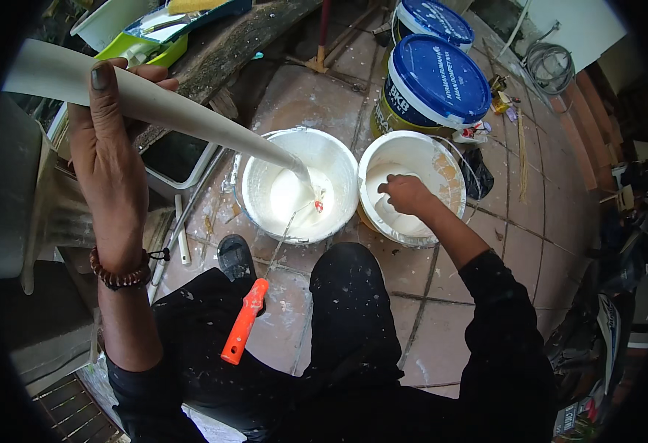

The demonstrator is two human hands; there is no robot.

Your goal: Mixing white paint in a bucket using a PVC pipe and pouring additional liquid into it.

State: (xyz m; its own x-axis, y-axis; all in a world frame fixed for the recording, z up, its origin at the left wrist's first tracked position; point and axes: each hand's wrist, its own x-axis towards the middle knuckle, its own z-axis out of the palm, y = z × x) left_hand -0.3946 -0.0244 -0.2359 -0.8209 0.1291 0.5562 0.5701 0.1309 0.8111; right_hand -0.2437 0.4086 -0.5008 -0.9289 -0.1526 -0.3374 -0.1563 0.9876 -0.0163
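My left hand (106, 159) is wrapped round a long white pipe (183, 125), thumb on the near side. The pipe slants down into a bucket (249, 196) of white paint (287, 193), its lower end at the paint. A paint roller with an orange handle (244, 321) leans on that bucket's near rim, its metal rod reaching inside; its head cannot be made out clearly. My right hand (407, 193) is inside the mouth of a second white bucket (449, 176), fingers curled above the white contents. Whatever it grips there is hidden.
Large paint pails with blue lids (442, 80) stand beyond the right bucket. At the far left, a green tray (165, 59) sits near a thick wooden beam (228, 55). A coiled cable (549, 66) hangs at the far right. Paint spots mark the tiled floor (442, 325).
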